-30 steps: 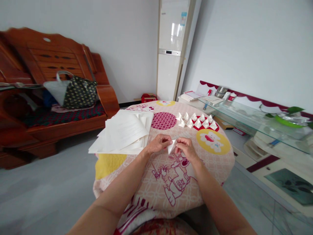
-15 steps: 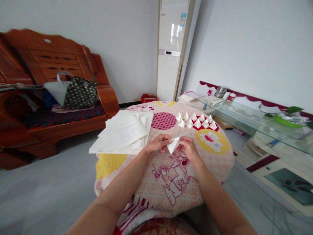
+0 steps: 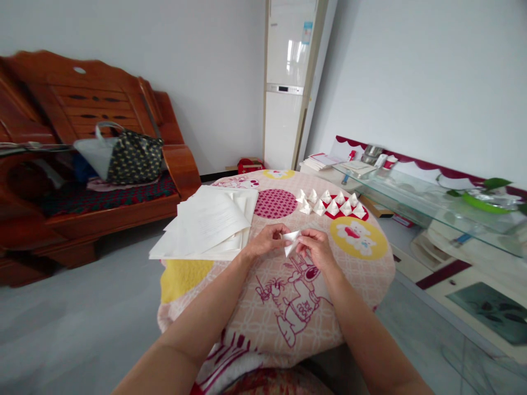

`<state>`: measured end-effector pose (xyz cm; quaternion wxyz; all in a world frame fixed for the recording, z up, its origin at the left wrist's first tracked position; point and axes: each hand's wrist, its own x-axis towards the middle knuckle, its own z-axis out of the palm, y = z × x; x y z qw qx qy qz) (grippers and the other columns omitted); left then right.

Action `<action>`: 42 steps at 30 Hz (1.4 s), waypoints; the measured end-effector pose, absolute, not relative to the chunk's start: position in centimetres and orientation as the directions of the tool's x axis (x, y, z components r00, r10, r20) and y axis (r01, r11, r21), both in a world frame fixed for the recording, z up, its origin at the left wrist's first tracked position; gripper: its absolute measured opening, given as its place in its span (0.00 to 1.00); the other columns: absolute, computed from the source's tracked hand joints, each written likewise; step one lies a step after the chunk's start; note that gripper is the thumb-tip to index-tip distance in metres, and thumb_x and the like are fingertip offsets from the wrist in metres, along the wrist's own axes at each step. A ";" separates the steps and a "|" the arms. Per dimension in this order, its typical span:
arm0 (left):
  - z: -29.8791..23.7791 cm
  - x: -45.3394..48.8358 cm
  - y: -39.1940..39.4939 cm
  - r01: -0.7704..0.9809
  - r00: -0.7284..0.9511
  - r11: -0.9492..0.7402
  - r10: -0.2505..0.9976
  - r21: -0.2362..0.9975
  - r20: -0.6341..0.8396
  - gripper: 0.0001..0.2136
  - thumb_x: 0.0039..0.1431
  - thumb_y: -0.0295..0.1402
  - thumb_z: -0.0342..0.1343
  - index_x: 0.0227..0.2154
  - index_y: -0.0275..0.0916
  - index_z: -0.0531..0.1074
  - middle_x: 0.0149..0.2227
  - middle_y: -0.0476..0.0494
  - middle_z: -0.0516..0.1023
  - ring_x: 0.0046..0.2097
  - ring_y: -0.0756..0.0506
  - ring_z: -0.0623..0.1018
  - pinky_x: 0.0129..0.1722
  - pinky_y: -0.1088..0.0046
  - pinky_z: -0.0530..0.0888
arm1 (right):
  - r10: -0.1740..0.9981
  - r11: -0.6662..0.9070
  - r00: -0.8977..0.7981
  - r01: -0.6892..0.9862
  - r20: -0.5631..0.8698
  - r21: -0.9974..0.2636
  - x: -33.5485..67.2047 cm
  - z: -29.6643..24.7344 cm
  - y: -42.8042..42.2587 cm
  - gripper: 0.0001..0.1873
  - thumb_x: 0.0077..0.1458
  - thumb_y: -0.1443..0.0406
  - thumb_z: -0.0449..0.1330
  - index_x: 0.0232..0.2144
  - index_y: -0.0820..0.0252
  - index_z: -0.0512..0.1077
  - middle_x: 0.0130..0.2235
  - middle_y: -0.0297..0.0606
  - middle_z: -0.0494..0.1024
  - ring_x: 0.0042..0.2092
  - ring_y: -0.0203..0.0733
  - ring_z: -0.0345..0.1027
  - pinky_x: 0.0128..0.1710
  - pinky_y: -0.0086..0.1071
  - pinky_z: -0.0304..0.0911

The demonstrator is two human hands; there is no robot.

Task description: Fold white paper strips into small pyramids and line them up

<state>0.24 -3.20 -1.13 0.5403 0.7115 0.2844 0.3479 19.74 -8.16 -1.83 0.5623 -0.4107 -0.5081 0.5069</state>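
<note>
A small folded piece of white paper, pointed at the bottom, is pinched between both hands above the tablecloth. My left hand grips its left corner with thumb and fingers. On the opposite corner, my right hand is closed the same way. Beyond the hands stand several folded white paper pyramids in two rows, partly over a red patch of the cloth. Left of my left hand lies a stack of white paper sheets, the top ones fanned and bearing faint print.
The round table wears a patterned pink cloth. A wooden bench with bags on it stands at the left. Along the right runs a glass-topped cabinet holding papers, cups and a green dish. A tall white air conditioner fills the corner.
My fingers have shifted slightly on the folded paper, which now looks narrower, with my right fingers further over it. The stack and the pyramids stay in place.
</note>
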 end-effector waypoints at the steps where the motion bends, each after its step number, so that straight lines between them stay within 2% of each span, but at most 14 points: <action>1: -0.9 0.4 -3.4 0.051 0.579 -0.299 0.786 0.953 0.216 0.18 0.48 0.42 0.69 0.35 0.35 0.74 0.25 0.54 0.70 0.25 0.54 0.65 0.25 0.78 0.60 | 0.988 0.148 -0.020 -0.147 0.153 -0.978 19.7 -1.8 -8.2 0.07 0.46 0.61 0.66 0.24 0.59 0.75 0.19 0.35 0.77 0.17 0.33 0.63 0.17 0.26 0.56; 6: -0.5 1.3 -4.1 0.133 0.523 -0.423 0.798 0.897 0.299 0.16 0.50 0.39 0.67 0.38 0.36 0.72 0.30 0.52 0.72 0.27 0.54 0.65 0.27 0.77 0.62 | 0.991 0.126 -0.024 -0.120 0.130 -0.985 19.4 -1.6 -8.1 0.10 0.46 0.58 0.67 0.26 0.59 0.77 0.19 0.34 0.76 0.19 0.36 0.67 0.17 0.26 0.57; 11: -0.9 1.6 -4.3 0.114 0.461 -0.463 0.808 0.879 0.366 0.12 0.53 0.37 0.62 0.37 0.37 0.70 0.33 0.50 0.72 0.30 0.52 0.68 0.29 0.77 0.64 | 0.990 0.139 -0.005 -0.071 0.140 -0.988 19.4 -1.6 -8.1 0.13 0.48 0.55 0.68 0.24 0.59 0.76 0.17 0.32 0.74 0.17 0.34 0.63 0.17 0.27 0.55; 15: -0.9 1.7 -4.6 0.201 0.442 -0.475 0.824 0.857 0.353 0.06 0.55 0.35 0.59 0.32 0.38 0.70 0.27 0.52 0.70 0.28 0.52 0.66 0.29 0.76 0.62 | 0.988 0.156 -0.008 -0.023 0.156 -0.988 19.4 -1.9 -8.0 0.13 0.50 0.55 0.67 0.24 0.58 0.76 0.17 0.32 0.73 0.17 0.34 0.62 0.17 0.27 0.55; 18: -0.7 1.8 -5.0 0.260 0.440 -0.468 0.836 0.845 0.327 0.07 0.58 0.36 0.57 0.30 0.38 0.71 0.23 0.53 0.67 0.27 0.51 0.65 0.28 0.75 0.60 | 0.986 0.165 0.000 0.004 0.165 -0.986 19.3 -2.2 -7.9 0.12 0.50 0.55 0.66 0.24 0.58 0.76 0.16 0.31 0.72 0.17 0.34 0.62 0.17 0.27 0.55; 24: -0.5 1.9 -5.3 0.301 0.405 -0.480 0.847 0.824 0.345 0.07 0.58 0.36 0.58 0.29 0.38 0.71 0.22 0.53 0.67 0.27 0.51 0.65 0.28 0.75 0.60 | 0.986 0.151 0.062 0.078 0.156 -0.985 18.8 -2.2 -7.7 0.12 0.48 0.56 0.64 0.21 0.57 0.72 0.14 0.29 0.68 0.16 0.35 0.59 0.16 0.28 0.53; 28: -0.4 2.0 -5.3 0.260 0.438 -0.482 0.831 0.837 0.343 0.10 0.59 0.40 0.58 0.29 0.38 0.71 0.24 0.52 0.68 0.28 0.51 0.67 0.29 0.75 0.61 | 0.977 0.186 0.083 0.132 0.198 -0.974 18.6 -2.0 -7.8 0.11 0.48 0.58 0.61 0.19 0.56 0.70 0.14 0.28 0.66 0.16 0.35 0.59 0.16 0.29 0.50; 32: -1.1 2.0 -4.9 0.092 0.439 -0.392 0.841 0.915 0.316 0.13 0.64 0.45 0.53 0.36 0.38 0.70 0.23 0.54 0.67 0.25 0.51 0.67 0.27 0.76 0.62 | 0.973 0.198 0.085 0.161 0.214 -0.967 18.5 -1.6 -8.0 0.11 0.48 0.59 0.60 0.18 0.56 0.68 0.14 0.28 0.65 0.16 0.34 0.58 0.16 0.29 0.48; 36: -1.7 2.1 -4.4 0.025 0.446 -0.343 0.844 0.939 0.297 0.13 0.63 0.42 0.54 0.41 0.38 0.69 0.22 0.55 0.67 0.23 0.52 0.66 0.25 0.77 0.61 | 0.973 0.203 0.079 0.157 0.217 -0.967 18.5 -1.5 -8.1 0.10 0.48 0.60 0.60 0.19 0.56 0.69 0.15 0.28 0.66 0.16 0.34 0.58 0.17 0.29 0.49; 39: -1.7 2.0 -4.2 0.040 0.459 -0.346 0.840 0.937 0.291 0.12 0.61 0.40 0.55 0.40 0.36 0.71 0.22 0.55 0.68 0.23 0.52 0.66 0.25 0.77 0.61 | 0.976 0.196 0.076 0.122 0.206 -0.973 18.7 -1.8 -8.0 0.12 0.50 0.58 0.61 0.20 0.56 0.69 0.14 0.29 0.67 0.17 0.35 0.60 0.17 0.29 0.51; 42: -1.4 2.0 -4.2 0.071 0.460 -0.345 0.844 0.936 0.276 0.12 0.61 0.42 0.56 0.34 0.36 0.73 0.21 0.53 0.68 0.23 0.53 0.65 0.25 0.77 0.61 | 0.977 0.191 0.075 0.091 0.198 -0.977 19.0 -2.4 -7.7 0.15 0.54 0.54 0.60 0.23 0.56 0.71 0.15 0.31 0.69 0.17 0.36 0.60 0.18 0.29 0.52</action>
